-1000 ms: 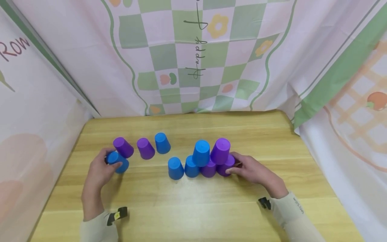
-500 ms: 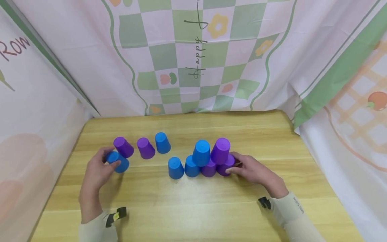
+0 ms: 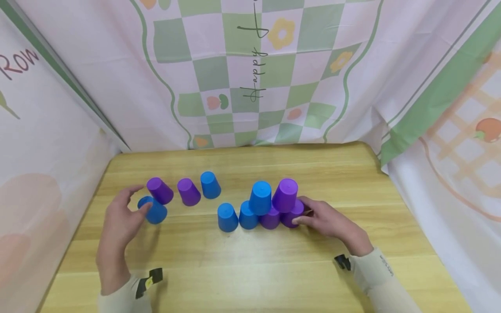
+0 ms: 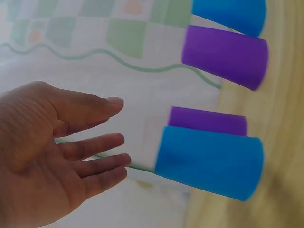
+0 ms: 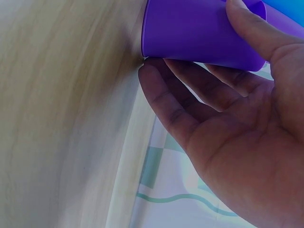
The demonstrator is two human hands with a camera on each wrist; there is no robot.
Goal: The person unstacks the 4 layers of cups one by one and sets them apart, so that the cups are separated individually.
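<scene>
My left hand [image 3: 121, 219] is spread just left of an upside-down blue cup [image 3: 156, 213]. The left wrist view shows a gap between its fingertips and that cup. Right behind stands a purple cup [image 3: 160, 190]. My right hand [image 3: 328, 219] holds the purple cup [image 3: 291, 217] at the right end of a bottom row, thumb on one side and fingers on the other. That row continues left with a purple cup [image 3: 270, 219], a blue cup [image 3: 248, 216] and another blue cup [image 3: 228, 217]. On top rest a blue cup [image 3: 260, 198] and a purple cup [image 3: 285, 195].
Between the left hand and the stacked cups, farther back, stand a separate purple cup [image 3: 189, 192] and a blue cup [image 3: 210, 185]. All are upside down on the wooden table [image 3: 242, 269]. Printed curtains [image 3: 250, 78] enclose the back and sides.
The left hand has let go of the blue cup, spread its fingers and drawn back slightly left. That cup stays where it was. The right hand and the stacked cups have not moved.
</scene>
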